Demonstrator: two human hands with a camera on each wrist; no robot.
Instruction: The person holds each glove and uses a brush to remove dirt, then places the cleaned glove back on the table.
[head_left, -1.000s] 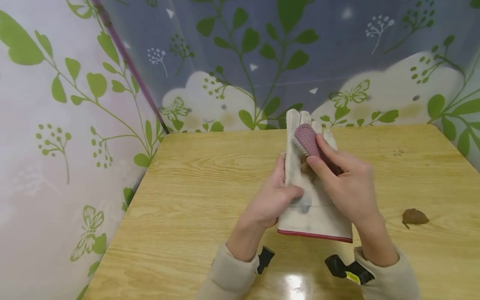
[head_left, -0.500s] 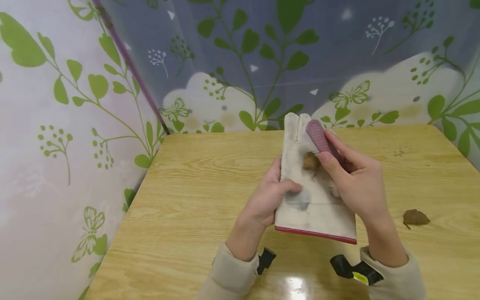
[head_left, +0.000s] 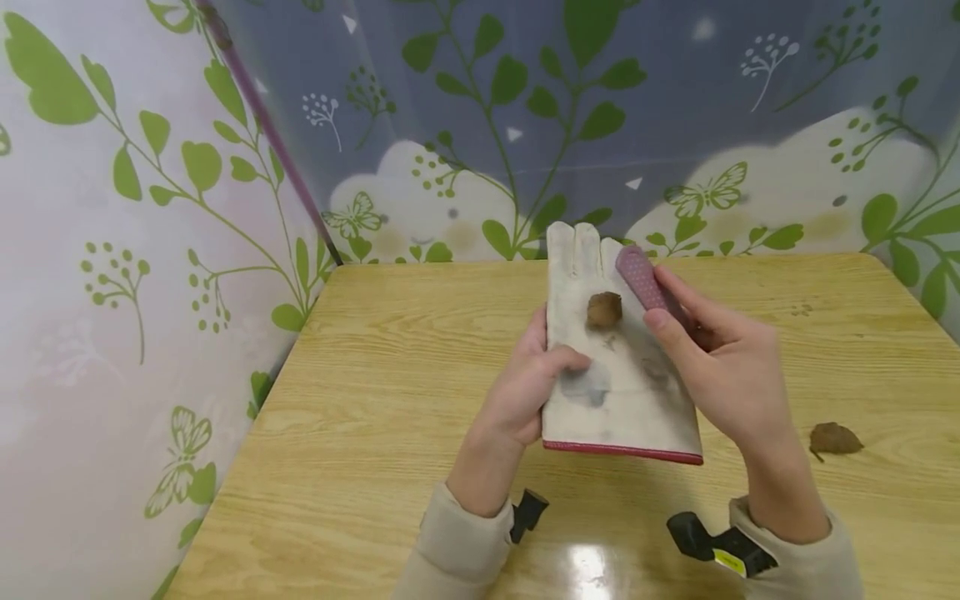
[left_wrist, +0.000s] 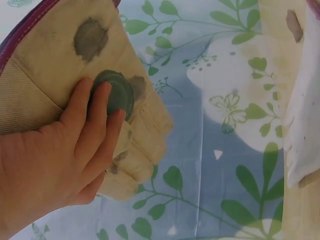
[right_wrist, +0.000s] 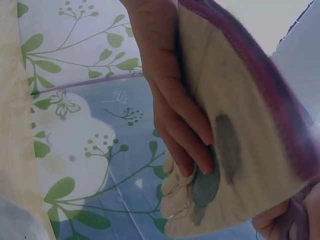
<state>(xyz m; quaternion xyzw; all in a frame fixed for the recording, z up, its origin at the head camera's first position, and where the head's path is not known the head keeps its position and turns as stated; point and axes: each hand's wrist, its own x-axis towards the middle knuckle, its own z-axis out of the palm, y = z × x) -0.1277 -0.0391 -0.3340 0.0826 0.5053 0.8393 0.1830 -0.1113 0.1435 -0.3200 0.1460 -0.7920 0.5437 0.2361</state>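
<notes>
A cream fabric glove [head_left: 630, 417] with a red hem is held up above the table, fingers pointing away. My left hand [head_left: 525, 387] grips its left side, thumb on the front; in the left wrist view the fingers lie behind, over a dark green round disc or patch [left_wrist: 120, 95]. A brown crumpled dried leaf [head_left: 604, 311] sits on the glove front, near grey smudges. My right hand [head_left: 731, 367] holds a purple dotted brush [head_left: 637, 275] at the glove's right edge, right of the leaf. Its bristles are hidden now.
Another brown dried leaf [head_left: 835, 438] lies on the wooden table [head_left: 375, 400], right of my right hand. Walls printed with leaves [head_left: 510, 83] stand behind and to the left. Black wrist devices [head_left: 690, 535] stick out from both sleeves.
My right hand has drawn the brush rightward, away from the glove's middle, uncovering the brown leaf on the front. The glove and my left hand have shifted slightly left.
</notes>
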